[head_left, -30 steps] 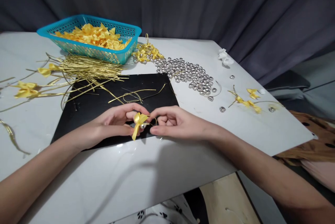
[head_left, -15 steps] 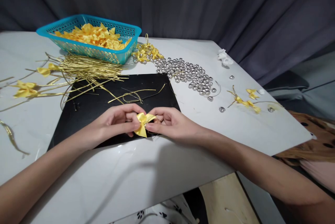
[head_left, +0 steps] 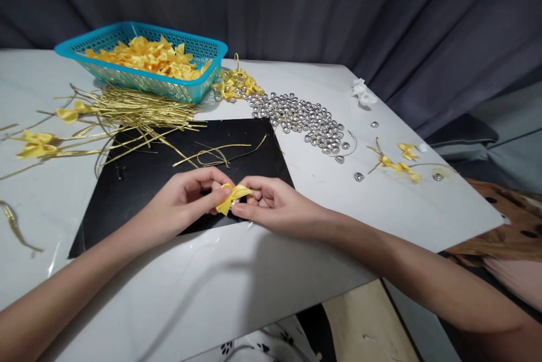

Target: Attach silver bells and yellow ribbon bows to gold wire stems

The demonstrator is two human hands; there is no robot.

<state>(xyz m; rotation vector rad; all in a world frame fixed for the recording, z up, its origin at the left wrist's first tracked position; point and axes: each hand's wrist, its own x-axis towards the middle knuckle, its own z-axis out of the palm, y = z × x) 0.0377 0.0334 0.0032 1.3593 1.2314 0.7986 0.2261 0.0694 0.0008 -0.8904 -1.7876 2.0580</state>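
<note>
A yellow ribbon bow (head_left: pixel 231 197) is pinched between my two hands, just above the near edge of a black board (head_left: pixel 139 192). My left hand (head_left: pixel 199 195) has its thumb and fingers closed on the bow's left side. On the other side, my right hand (head_left: pixel 265 199) pinches close to the bow's middle, its fingers curled. A small shiny bit shows at the bow's centre by the right thumb, partly hidden. Loose gold ties (head_left: pixel 212 154) lie on the board just beyond my hands.
A blue basket (head_left: pixel 203 88) of yellow bows stands at the back left. In front of it is a heap of gold ties (head_left: pixel 144 107). Silver heart-shaped beads (head_left: pixel 300 116) spread across the middle. Crumpled white tissue (head_left: pixel 363 92) and tied bows (head_left: pixel 396 165) lie at right.
The bow has tilted in my fingers, its lower tail turning up and to the left. My left thumb has moved up onto the bow. The black board's near left corner has shifted slightly left.
</note>
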